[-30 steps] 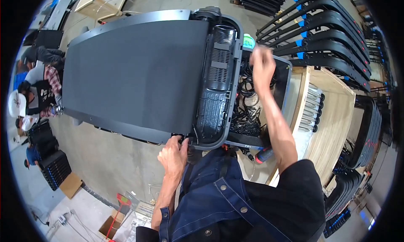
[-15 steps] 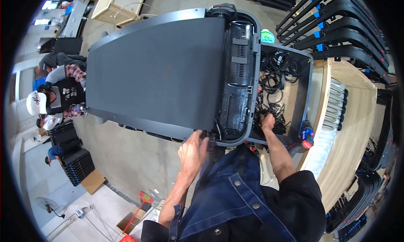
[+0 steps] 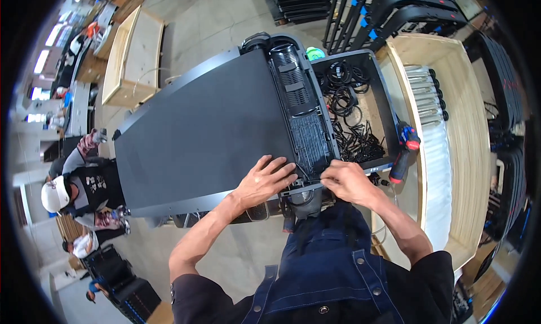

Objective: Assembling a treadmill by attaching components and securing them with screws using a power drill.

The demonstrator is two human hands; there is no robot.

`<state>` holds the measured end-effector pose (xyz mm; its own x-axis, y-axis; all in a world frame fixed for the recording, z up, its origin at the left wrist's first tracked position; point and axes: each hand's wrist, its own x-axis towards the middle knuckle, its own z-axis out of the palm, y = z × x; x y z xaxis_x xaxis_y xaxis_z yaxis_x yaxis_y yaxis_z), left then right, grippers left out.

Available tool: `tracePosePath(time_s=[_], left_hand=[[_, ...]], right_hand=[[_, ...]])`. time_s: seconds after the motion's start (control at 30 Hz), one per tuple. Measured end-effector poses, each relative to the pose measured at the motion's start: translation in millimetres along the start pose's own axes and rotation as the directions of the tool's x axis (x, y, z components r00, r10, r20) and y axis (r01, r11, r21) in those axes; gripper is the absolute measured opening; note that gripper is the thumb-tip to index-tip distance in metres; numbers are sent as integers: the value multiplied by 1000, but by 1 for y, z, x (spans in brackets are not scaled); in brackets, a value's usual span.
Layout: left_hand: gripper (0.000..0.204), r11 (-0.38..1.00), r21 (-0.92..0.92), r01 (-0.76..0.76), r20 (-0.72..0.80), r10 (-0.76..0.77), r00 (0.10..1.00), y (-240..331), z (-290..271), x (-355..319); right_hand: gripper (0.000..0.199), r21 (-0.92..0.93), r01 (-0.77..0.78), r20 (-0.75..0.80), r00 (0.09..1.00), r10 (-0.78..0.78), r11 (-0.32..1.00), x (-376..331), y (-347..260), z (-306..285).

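Observation:
A treadmill base with a dark running belt (image 3: 203,126) lies in front of me. At its right end is an uncovered black motor compartment (image 3: 307,135). My left hand (image 3: 260,184) rests with fingers spread on the belt's near right corner, fingertips by the compartment edge. My right hand (image 3: 350,182) is closed in a pinch at the compartment's near right corner. Whatever it holds, if anything, is hidden by the fingers. Just beyond it stands a dark bin (image 3: 376,76) with coiled black cables (image 3: 344,101) and a heap of small black parts (image 3: 360,143).
A cordless drill (image 3: 403,155) stands between the bin and a wooden crate (image 3: 417,107) of metal tubes. Black frames (image 3: 417,19) are stacked at the far right. Another wooden crate (image 3: 132,59) stands far left. A co-worker in a white cap (image 3: 56,194) is at the treadmill's left end.
My right hand has come out of the bin to the compartment's near corner. My left hand has moved from the treadmill's edge onto the belt, fingers spread. The whole view has shifted.

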<state>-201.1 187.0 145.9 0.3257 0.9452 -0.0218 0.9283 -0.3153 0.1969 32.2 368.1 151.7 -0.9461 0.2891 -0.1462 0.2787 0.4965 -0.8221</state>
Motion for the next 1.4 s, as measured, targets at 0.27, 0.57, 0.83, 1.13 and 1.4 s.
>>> tracePosePath(time_s=[0.27, 0.57, 0.83, 1.13, 1.4], left_hand=[[36, 1000, 10, 18, -51, -18, 999, 8, -6, 12], [16, 918, 74, -389, 357, 339, 870, -15, -15, 67], [30, 915, -311, -258, 529, 393, 752, -36, -10, 96], [29, 912, -332, -243, 685, 410, 603, -37, -2, 121], [23, 949, -288, -124, 720, 301, 625, -38, -1, 97]], right_hand=[[9, -134, 3, -65, 998, -12, 991, 4, 7, 36], [11, -136, -39, -101, 995, 25, 990, 8, 3, 51], [12, -88, -28, -103, 995, 19, 996, 13, 10, 59], [17, -245, -118, -128, 988, 89, 962, -6, -16, 72], [37, 396, -267, -868, 203, 453, 878, -84, 104, 5]])
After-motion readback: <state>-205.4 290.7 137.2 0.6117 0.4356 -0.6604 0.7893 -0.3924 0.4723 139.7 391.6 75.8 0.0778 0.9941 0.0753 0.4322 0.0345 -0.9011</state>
